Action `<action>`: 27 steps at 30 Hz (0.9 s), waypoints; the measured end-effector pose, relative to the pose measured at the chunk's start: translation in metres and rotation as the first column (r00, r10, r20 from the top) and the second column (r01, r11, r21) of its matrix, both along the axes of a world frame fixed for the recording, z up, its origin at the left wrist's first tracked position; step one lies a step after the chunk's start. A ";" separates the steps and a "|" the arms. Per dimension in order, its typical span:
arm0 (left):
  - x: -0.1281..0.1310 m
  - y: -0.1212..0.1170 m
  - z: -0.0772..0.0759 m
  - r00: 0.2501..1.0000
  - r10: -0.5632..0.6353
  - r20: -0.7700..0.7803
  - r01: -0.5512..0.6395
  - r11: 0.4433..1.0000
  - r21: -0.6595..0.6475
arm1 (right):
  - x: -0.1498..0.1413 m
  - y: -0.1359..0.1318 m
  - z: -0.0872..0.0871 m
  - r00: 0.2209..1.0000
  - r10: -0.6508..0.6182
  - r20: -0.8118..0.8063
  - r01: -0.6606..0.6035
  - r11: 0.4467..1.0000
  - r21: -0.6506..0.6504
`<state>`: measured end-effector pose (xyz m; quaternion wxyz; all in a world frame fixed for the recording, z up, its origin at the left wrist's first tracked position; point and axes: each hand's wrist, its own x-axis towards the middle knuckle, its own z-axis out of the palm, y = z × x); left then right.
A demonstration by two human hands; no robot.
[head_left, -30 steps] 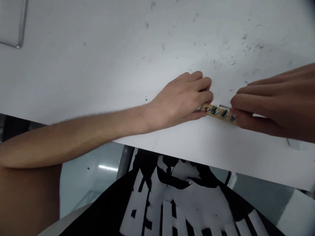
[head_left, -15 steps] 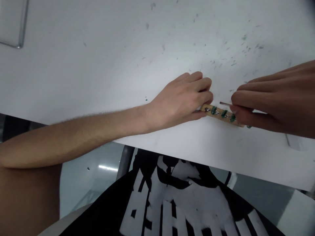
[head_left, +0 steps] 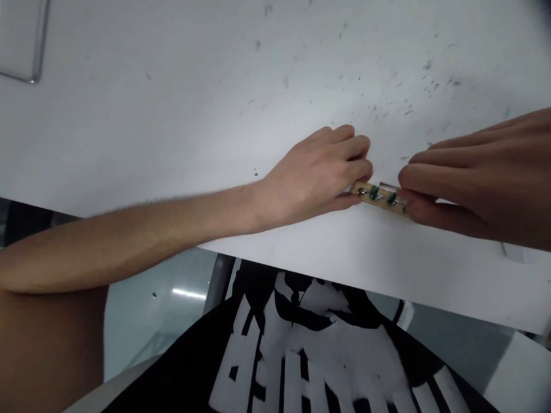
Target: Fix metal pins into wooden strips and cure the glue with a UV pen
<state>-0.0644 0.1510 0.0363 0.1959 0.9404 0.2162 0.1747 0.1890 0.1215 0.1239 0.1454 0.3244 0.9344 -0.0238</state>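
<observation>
White worktop [head_left: 172, 132]. Near front edge [head_left: 344, 281]: wooden strip [head_left: 382, 200] with green pieces [head_left: 373, 193], pinched at one end in left hand [head_left: 316, 172]; thin rod [head_left: 388, 187], pinched in right hand [head_left: 467, 178] beside strip.

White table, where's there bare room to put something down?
Widest: the table between the grey-rimmed object at far left and the left forearm, bar faint specks. Narrower: between the wooden strip and the near edge. Crowded: around the strip, between left hand and right hand; dark flecks lie beyond.
</observation>
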 end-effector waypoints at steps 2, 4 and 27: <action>0.000 0.000 0.000 1.000 0.002 0.003 -0.002 1.000 0.004 | -0.006 -0.004 0.002 0.997 0.081 -0.015 -0.080 0.995 0.058; 0.000 -0.001 0.001 1.000 0.001 -0.002 0.000 1.000 0.010 | -0.013 -0.007 0.002 0.990 0.130 -0.051 -0.125 0.989 0.079; 0.001 -0.001 0.002 1.000 -0.001 -0.003 0.000 0.998 -0.068 | -0.017 -0.004 -0.009 0.949 0.220 -0.227 -0.207 0.975 0.080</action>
